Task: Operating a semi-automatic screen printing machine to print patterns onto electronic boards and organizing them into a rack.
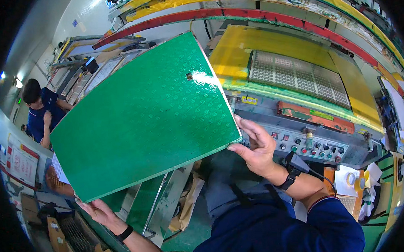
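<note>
A large rectangular green-coated panel (139, 118) is held up in front of me, tilted, with its glossy face toward me. Faint rows of small round patterns show under the coating, and a bright reflection lies near its upper right. My right hand (258, 151) pinches its right corner between thumb and fingers. Down at the lower left corner, my left hand (98, 211) grips the edge, its fingertips partly hidden by the panel. Behind the panel's right side stands a printing machine with a yellow-framed screen (228, 50), whose middle holds a grey patterned mesh area (299, 76).
A red bar (261, 15) crosses above the machine. Knobs and buttons line its control panel (309, 144). At the left, another person (42, 110) in dark clothing stands near racks. Tape rolls (359, 183) and papers lie at the right; a metal-framed stand (163, 192) is below the panel.
</note>
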Demonstrator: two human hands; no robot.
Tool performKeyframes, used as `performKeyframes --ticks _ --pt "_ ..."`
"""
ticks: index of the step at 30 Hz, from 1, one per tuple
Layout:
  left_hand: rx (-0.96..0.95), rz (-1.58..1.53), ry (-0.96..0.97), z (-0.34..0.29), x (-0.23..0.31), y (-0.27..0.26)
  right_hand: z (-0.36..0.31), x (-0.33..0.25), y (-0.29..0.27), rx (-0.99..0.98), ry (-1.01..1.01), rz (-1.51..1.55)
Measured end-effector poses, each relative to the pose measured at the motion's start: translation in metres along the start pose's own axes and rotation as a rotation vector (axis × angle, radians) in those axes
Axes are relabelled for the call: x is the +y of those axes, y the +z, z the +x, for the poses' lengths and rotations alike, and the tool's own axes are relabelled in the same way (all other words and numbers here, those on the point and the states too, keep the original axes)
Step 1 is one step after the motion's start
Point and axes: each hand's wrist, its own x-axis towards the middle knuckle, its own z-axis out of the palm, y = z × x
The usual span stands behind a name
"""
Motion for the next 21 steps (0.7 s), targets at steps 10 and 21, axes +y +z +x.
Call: performKeyframes --ticks 10,21 --pt "0.021 0.039 0.002 -0.01 0.013 -0.012 -0.003 0.0 0.019 -0.002 0.026 0.038" --pt "0.061 0.129 0.012 -0.022 0.029 -0.025 -0.019 0.002 0.03 -0.023 0.08 0.019"
